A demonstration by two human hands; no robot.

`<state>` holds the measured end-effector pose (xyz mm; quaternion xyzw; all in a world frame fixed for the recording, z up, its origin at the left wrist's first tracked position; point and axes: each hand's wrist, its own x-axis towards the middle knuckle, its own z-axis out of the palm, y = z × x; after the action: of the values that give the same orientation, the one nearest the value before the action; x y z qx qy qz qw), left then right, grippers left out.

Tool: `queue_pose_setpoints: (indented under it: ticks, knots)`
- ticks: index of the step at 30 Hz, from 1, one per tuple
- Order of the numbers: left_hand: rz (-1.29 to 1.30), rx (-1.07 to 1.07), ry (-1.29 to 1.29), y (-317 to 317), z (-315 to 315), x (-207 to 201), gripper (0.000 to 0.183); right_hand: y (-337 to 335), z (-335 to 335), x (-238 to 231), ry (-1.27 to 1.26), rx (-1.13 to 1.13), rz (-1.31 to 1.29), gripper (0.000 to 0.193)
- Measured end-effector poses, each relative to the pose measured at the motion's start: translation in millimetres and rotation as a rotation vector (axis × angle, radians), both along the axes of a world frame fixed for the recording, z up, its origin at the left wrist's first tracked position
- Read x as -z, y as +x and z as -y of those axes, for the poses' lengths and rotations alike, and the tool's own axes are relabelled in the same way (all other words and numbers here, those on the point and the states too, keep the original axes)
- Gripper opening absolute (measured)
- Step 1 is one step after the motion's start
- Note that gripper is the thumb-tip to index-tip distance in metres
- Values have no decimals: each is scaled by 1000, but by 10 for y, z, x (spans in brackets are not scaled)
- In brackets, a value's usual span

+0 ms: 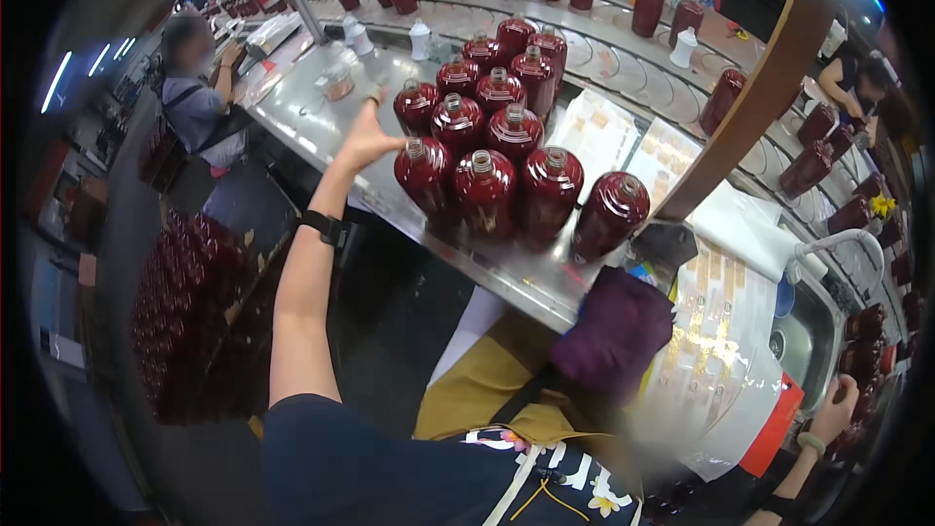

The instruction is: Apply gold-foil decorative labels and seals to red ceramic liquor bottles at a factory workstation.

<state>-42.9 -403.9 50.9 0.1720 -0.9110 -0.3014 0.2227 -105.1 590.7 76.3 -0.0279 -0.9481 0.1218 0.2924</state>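
Left hand [366,143] hovering beside cluster of dark red bottles [484,197], fingers standing wide apart, thumb pointing at neck of front-left one; can't tell from here whether touching. Cluster standing on metal table [297,107]. Right hand [833,416] hanging near sink [804,351] and more red bottles [861,362], fingers curling; can't tell whether holding anything.

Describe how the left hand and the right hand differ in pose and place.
The left hand is spread, thumb and fingers apart; the right hand is curled, fingers bent toward the thumb.
The left hand is beside the dark red bottles grouped on the metal table; the right hand is near the sink, far right.
Both are bare.
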Motion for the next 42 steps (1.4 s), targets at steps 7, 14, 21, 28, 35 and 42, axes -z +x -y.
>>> queue_pose_setpoints:
  ticks: [7, 14, 21, 28, 35, 42]
  knots:
    - [-259, 148, 580, -314, 80, 576, 73, 327, 1775, -117, -95, -156, 100, 13]
    - [-852, -42, 710, 461, -194, 54, 43, 619, 2628, -174, -152, -347, 99, 12]
    - [-687, 399, 1041, 1061, -1719, -694, 91, 824, 3723, -61, -457, -680, 259, 34]
    - [115, 604, 1551, 602, -3565, -441, 69, 1215, 4256, -47, -698, -980, 369, 116]
    - [222, 523, 1280, 249, -4039, 131, 45, 1123, 3955, 347, -733, -782, 405, 128]
    - [140, 423, 1191, -98, -4110, 466, 44, 857, 3932, 439, -673, -692, 450, 131]
